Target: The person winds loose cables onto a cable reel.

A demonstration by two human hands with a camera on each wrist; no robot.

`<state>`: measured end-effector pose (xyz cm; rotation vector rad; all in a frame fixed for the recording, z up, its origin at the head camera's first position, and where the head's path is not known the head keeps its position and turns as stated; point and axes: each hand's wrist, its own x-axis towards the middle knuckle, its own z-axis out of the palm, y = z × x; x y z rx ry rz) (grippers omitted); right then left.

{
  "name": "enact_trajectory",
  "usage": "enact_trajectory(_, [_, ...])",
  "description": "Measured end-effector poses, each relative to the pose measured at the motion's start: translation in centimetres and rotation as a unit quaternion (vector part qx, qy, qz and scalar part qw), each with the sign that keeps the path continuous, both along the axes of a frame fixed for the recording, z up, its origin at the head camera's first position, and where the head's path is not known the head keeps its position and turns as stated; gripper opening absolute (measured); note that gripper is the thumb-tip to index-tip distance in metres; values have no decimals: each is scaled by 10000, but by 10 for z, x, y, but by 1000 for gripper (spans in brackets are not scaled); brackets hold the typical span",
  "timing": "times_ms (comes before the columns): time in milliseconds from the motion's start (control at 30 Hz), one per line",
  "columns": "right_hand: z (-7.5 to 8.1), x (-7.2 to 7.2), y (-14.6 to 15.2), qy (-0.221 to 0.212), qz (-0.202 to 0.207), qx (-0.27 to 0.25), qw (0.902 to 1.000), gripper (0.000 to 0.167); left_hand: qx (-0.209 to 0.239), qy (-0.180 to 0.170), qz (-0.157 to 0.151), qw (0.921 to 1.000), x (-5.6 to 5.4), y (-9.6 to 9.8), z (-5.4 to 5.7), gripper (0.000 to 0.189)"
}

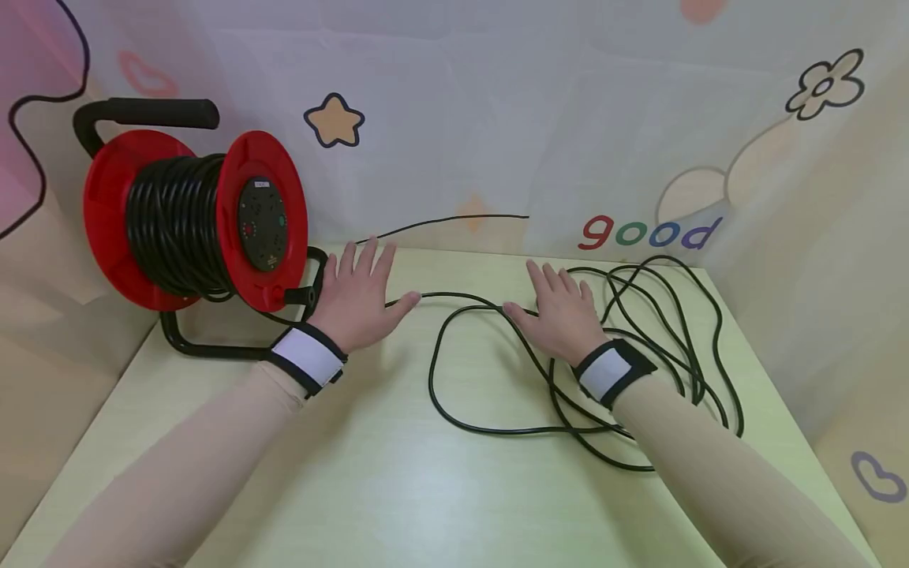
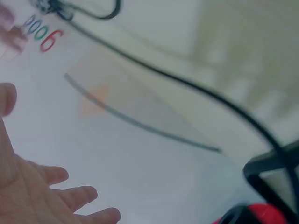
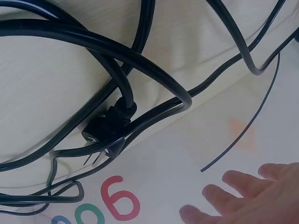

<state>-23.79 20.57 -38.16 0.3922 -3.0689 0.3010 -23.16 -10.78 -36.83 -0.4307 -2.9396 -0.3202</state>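
On the left of the head view stands a cable reel (image 1: 261, 221) with red flanges, black cable wound on its drum and a black handle on top. My left hand (image 1: 358, 300) is spread, palm down, just right of the reel, over the cable running from it. The loose black cable (image 1: 490, 431) lies in wide loops on the right of the table. Over the left part of these loops is my right hand (image 1: 564, 315), its fingers extended and nothing gripped. A black plug (image 3: 110, 126) with metal pins shows among the loops in the right wrist view.
The pale table (image 1: 398, 489) meets a printed cloth backdrop (image 1: 454, 118) at its back and sides. The reel's black tube foot (image 1: 220, 351) rests on the table's left part. A crank knob (image 1: 301, 296) sticks out near my left wrist.
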Motion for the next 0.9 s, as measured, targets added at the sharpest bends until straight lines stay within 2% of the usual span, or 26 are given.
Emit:
enact_trajectory(67, [0, 1, 1, -7, 40, -161, 9999, 84, 248, 225, -85, 9994, 1, -5, 13, 81])
enact_trajectory(167, [1, 3, 2, -62, 92, -472, 9988, 80, 756, 461, -133, 9960, 3, -15, 39, 76])
enact_trajectory(300, [1, 4, 3, -180, 78, -681, 9975, 75, 1467, 551, -41, 9876, 7, -31, 77, 71])
enact_trajectory(367, [0, 4, 3, -204, 64, -726, 9971, 74, 1672, 615, 46, 9840, 7, -41, 95, 69])
enact_trajectory(433, [-1, 4, 3, -205, 93, -829, 9963, 71, 1753, 693, 239, 9818, 5, -52, 113, 68])
enact_trajectory(567, [-4, 3, -3, -219, 222, -1131, 9931, 66, 1563, 982, 811, 9795, -4, -77, 143, 68])
enact_trajectory(700, [-12, -2, -15, -395, 446, -1281, 9900, 63, 1383, 1009, 1310, 9765, -14, -101, 160, 71])
enact_trajectory(900, [-29, -11, -34, -619, 522, -1315, 9880, 57, 1142, 414, 1595, 9797, -26, -127, 164, 74])
